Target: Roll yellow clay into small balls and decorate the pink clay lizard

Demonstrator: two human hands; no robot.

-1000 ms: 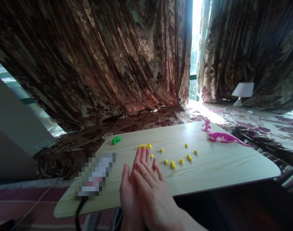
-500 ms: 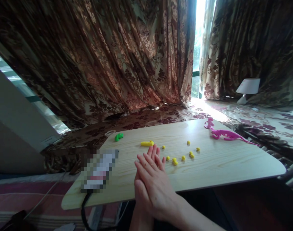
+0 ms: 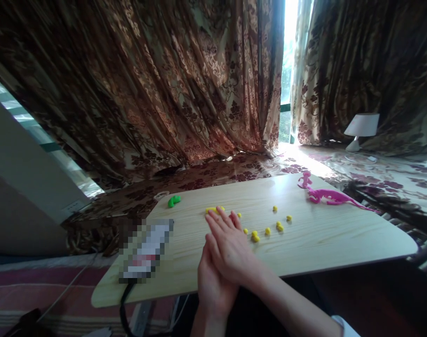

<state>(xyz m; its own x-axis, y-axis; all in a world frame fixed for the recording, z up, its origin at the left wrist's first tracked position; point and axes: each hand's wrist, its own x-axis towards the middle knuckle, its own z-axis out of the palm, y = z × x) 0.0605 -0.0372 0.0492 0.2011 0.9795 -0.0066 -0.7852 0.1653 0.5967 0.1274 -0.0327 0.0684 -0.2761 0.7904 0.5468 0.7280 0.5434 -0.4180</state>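
Above the near edge of the table, my right hand (image 3: 234,252) lies across my left hand (image 3: 213,285), palm to palm. The right hand's fingers are stretched out, pointing away from me. The left hand is underneath with its palm up, its fingers mostly covered. Whatever is pressed between the palms is hidden. Just past my fingertips is a yellow clay-like stick (image 3: 210,210), partly covered by them. Several small yellow lumps lie to the right, among them a joined pair (image 3: 255,236) close to my right hand and a single lump (image 3: 267,231).
A green curved lump (image 3: 174,201) lies at the table's far left. At the far right is a pink lizard-like toy (image 3: 332,196) beside a small pink figure (image 3: 306,179). A blurred-out device (image 3: 146,250) with a black strap rests on the wooden table (image 3: 339,243). Behind stands a white lamp (image 3: 362,125).
My right hand has slid against the left, its fingertips now farther forward and covering part of the yellow stick. The left hand's fingers are more covered. The lumps have stayed in place.
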